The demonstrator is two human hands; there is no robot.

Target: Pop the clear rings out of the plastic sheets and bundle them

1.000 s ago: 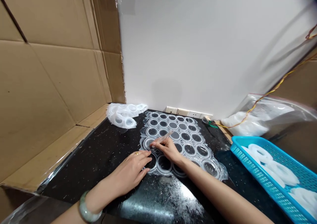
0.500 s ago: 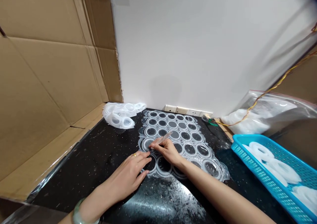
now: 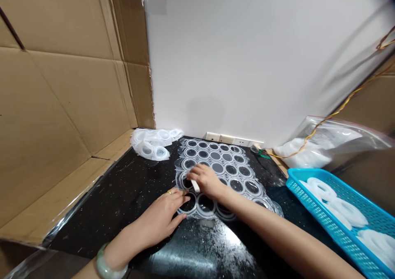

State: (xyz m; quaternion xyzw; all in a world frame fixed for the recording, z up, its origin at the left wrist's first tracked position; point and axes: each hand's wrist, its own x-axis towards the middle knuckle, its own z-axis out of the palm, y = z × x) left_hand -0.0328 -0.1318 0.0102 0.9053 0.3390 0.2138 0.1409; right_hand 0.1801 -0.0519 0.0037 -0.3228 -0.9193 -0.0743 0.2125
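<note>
My right hand (image 3: 206, 181) is shut on a slim white stick (image 3: 195, 185), whose lower end points down into a ring opening of a transparent plastic sheet (image 3: 230, 160). The sheet is moulded with rows of round rings over the black worktop. My left hand (image 3: 160, 215) lies flat, holding nothing, with its fingertips on the sheet's near edge next to a ring. A pale bangle and a gold finger ring show on that arm. My right hand hides the stick's upper part.
A heap of transparent ring pieces (image 3: 151, 145) lies at the back left of the speckled black worktop (image 3: 108, 205). A blue plastic basket (image 3: 321, 213) holds white rings at the right, behind it a zip bag (image 3: 327, 145). Cardboard (image 3: 61, 106) lines the left side.
My right hand has rotated and tipped the stick downward, so its upper part now sits behind the hand. The sheet and my left hand stay nearly in place, and the view has shifted slightly.
</note>
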